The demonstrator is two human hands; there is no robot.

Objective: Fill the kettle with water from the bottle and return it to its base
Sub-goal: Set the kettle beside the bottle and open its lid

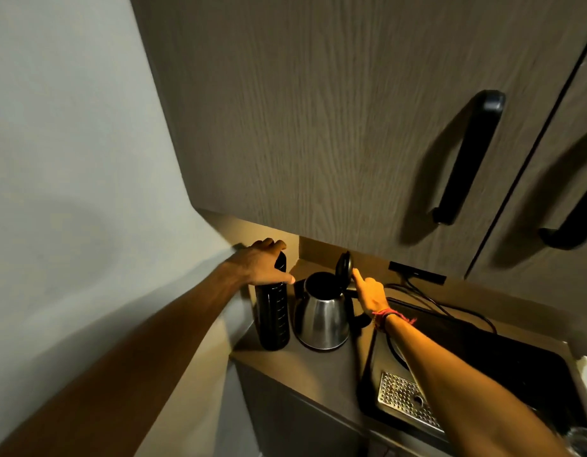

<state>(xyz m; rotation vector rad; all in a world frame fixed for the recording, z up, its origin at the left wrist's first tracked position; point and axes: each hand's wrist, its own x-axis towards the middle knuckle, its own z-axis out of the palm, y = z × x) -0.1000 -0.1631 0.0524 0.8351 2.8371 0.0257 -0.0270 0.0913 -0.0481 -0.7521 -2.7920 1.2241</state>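
Observation:
A steel kettle (322, 321) stands on the brown counter (321, 367) with its black lid (344, 267) flipped up and its mouth open. Close on its left stands a tall black bottle (273, 319), upright. My left hand (260, 263) is clasped over the bottle's top. My right hand (371, 293) is at the kettle's handle side, index finger stretched up against the raised lid; how far its other fingers hold the handle is hidden. The kettle's base cannot be made out beneath it.
A dark cupboard (318, 127) with black handles (467, 159) hangs low over the counter. A black tray (516, 364) with a perforated metal drip plate (404, 400) lies to the right, with black cables (434, 301) behind it. A wall (71, 159) closes the left side.

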